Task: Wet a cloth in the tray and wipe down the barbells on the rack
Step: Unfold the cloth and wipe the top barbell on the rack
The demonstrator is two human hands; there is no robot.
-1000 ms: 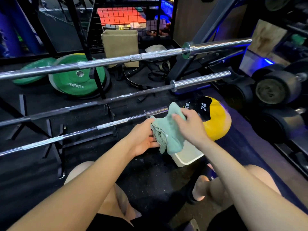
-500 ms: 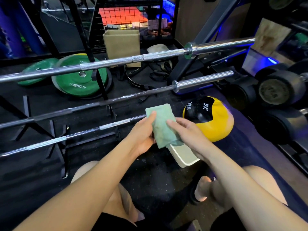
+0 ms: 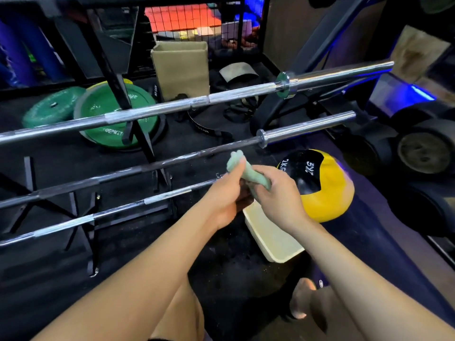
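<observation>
A pale green cloth (image 3: 248,171) is bunched into a twisted roll between both hands, just above the white tray (image 3: 272,238) on the black floor. My left hand (image 3: 225,193) grips its upper end, which pokes out above the thumb. My right hand (image 3: 278,193) grips the lower end. Three barbells lie across a low black rack: the top chrome bar (image 3: 172,108), the middle dark bar (image 3: 138,169) and the lowest bar (image 3: 118,209), whose right end is hidden behind my left hand.
A yellow and black medicine ball (image 3: 322,183) sits right of the tray. Green weight plates (image 3: 108,112) and a cardboard box (image 3: 181,67) lie behind the rack. Dark dumbbells (image 3: 423,151) line the right side. My knees and a foot (image 3: 301,299) are below.
The cloth went from a flat folded shape to a tight twisted roll. Both hands closed round it and drew together above the tray.
</observation>
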